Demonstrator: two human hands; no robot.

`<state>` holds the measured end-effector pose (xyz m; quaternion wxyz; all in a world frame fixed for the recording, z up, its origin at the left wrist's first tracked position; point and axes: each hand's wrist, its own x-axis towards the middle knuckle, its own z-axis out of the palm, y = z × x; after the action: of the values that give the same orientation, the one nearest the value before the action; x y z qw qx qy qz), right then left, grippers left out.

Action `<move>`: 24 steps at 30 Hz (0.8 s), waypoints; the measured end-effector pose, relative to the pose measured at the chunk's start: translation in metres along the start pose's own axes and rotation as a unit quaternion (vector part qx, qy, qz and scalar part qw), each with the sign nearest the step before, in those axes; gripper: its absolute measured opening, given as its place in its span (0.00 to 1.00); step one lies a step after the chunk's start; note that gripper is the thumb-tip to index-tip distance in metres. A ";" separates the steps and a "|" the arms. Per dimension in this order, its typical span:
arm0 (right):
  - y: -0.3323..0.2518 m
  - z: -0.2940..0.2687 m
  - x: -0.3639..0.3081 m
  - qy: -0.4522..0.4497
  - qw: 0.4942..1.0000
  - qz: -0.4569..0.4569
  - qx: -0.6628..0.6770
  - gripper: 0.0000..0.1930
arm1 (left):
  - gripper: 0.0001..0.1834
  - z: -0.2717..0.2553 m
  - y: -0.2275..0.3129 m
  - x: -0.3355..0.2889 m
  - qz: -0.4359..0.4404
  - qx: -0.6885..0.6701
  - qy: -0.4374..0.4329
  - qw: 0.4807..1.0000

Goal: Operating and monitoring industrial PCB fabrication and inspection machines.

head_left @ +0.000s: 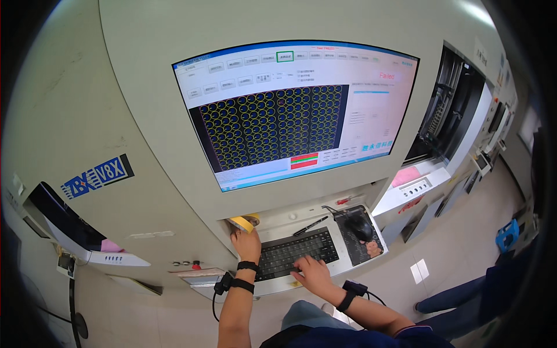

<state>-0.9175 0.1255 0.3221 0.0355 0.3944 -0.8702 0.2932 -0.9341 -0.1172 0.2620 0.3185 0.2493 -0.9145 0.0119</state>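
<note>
My left hand [248,245] is at the left end of the shelf below the screen, its fingers closed against a roll of yellow tape [243,224]. Part of the roll and some fingertips are hidden. My right hand [315,275] lies over the lower right part of a black keyboard [278,255], fingers apart and touching the keys. Above, a large monitor [272,124] displays a grid of yellow circles on black, with buttons along the top and a red and green block below.
A black pen [310,225] lies behind the keyboard. To its right, a black mouse [355,226] sits on a patterned mouse pad [371,248]. The machine has a dark opening [444,110] at right. Another person's legs [455,296] show at lower right, near a blue object [507,235].
</note>
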 end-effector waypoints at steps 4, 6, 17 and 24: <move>-0.028 -0.001 0.061 0.068 0.991 -0.048 0.109 0.21 | 0.10 -0.006 -0.005 0.000 0.003 -0.029 -0.035 0.999; -0.046 0.002 0.089 0.080 0.986 -0.059 0.134 0.24 | 0.11 -0.005 -0.006 0.002 0.011 -0.044 -0.019 0.999; -0.071 0.023 0.149 0.030 0.980 -0.068 0.185 0.21 | 0.17 -0.026 -0.002 -0.005 0.015 -0.012 -0.131 0.991; -0.016 0.004 0.126 0.026 0.968 -0.096 0.232 0.16 | 0.24 -0.043 -0.016 -0.022 0.045 -0.081 -0.096 0.991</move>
<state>-0.9918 0.0309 0.3634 -0.0063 0.4657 -0.7352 0.4925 -0.8866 -0.1136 0.2811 0.2475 0.1818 -0.9490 -0.0718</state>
